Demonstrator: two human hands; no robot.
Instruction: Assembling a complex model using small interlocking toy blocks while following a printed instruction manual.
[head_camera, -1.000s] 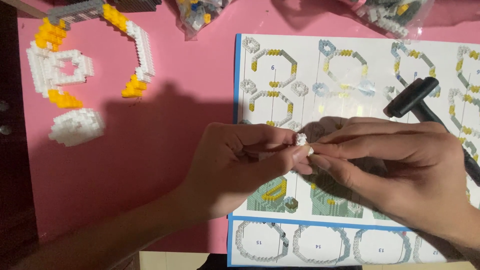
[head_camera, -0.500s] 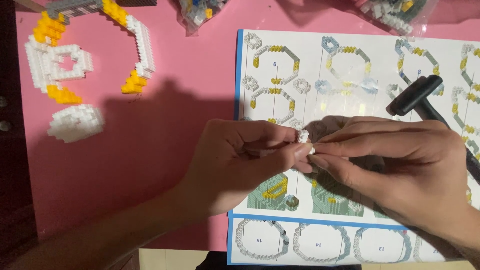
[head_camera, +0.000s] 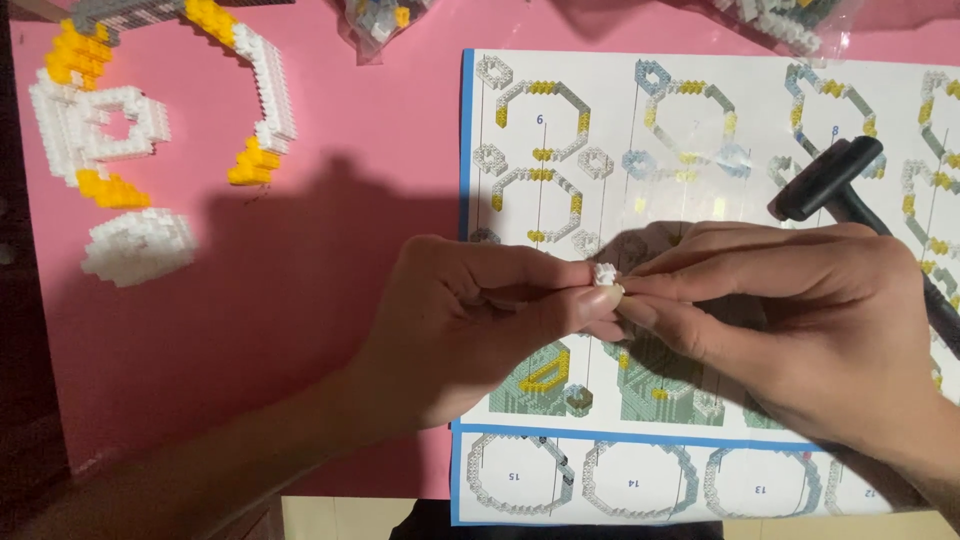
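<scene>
A smooth pink table surface (head_camera: 330, 250) lies under everything, darkened by the hands' shadow. Beneath both hands spreads a glossy white paper instruction sheet with a blue border (head_camera: 700, 110). Far left of the left hand (head_camera: 480, 320) sit knobbly white-and-yellow brick-built curved pieces (head_camera: 110, 150). A black plastic hammer-shaped tool (head_camera: 830, 180) pokes out behind the right hand (head_camera: 800, 320). Both hands pinch one tiny white studded brick (head_camera: 606, 274) between fingertips; its underside is hidden.
</scene>
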